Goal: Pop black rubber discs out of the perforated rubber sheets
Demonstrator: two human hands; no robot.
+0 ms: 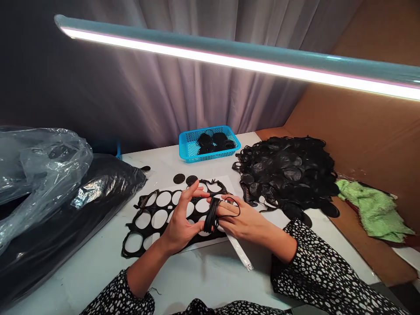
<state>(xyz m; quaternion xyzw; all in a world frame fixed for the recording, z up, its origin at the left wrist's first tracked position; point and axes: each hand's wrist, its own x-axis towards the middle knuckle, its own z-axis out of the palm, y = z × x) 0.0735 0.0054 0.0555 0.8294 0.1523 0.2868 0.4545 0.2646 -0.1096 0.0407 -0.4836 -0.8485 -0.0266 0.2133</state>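
Observation:
A bundle of thin black rubber rings [212,215] is between my two hands, above the sheet on the table. My left hand [182,221] curves round its left side, thumb against the lower end and fingertips near the top. My right hand [241,218] grips the bundle from the right, with one loose loop lying over its fingers. Out from under the right palm sticks a white, stick-like tool [240,253]; how it is held is hidden. Below the hands lies a black rubber sheet [151,237] with rows of round holes. Two black discs [179,178] rest just beyond it.
At the back stands a blue perforated basket [187,153] holding black ring bundles. A heap of black discs and scraps [288,168] lies right, near a green cloth [374,208]. Plastic bags [65,210] cover the left side. A lit tube lamp [229,57] hangs above.

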